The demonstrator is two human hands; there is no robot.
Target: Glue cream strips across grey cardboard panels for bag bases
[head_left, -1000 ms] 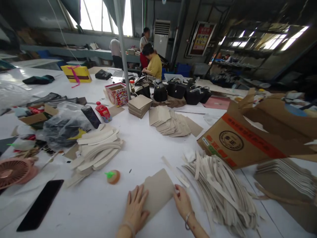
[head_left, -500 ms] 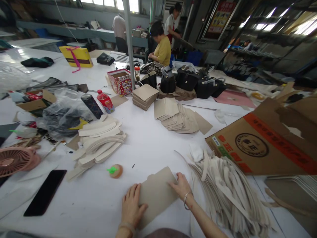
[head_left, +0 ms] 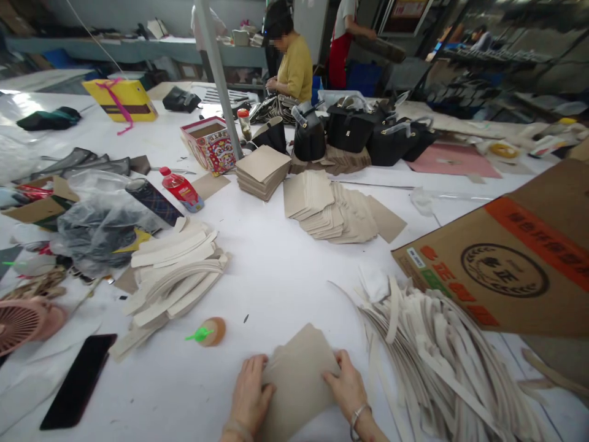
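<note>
A flat grey-beige board piece (head_left: 301,374) with a small notch in its far edge lies at the table's near side, between my hands. My left hand (head_left: 251,393) grips its left edge, thumb on top and fingers along the side. On the right edge, my right hand (head_left: 347,383) is closed with its thumb over the face and the fingers around the border. Right of it spreads a heap of long pale strips (head_left: 442,344). A small glue bottle (head_left: 214,331) with a green nozzle is ahead of my left hand.
Fanned board pieces (head_left: 308,196) and a neat board stack (head_left: 263,169) sit farther back. Curved pale strips (head_left: 179,264) and a phone (head_left: 78,380) are at left. A cardboard box (head_left: 506,270) stands at right. Black handbags (head_left: 352,129) line the back, near a person in yellow (head_left: 299,67).
My right hand has shifted from the far right corner to gripping the right edge. The board has turned slightly between my hands. The view has tilted down a little.
</note>
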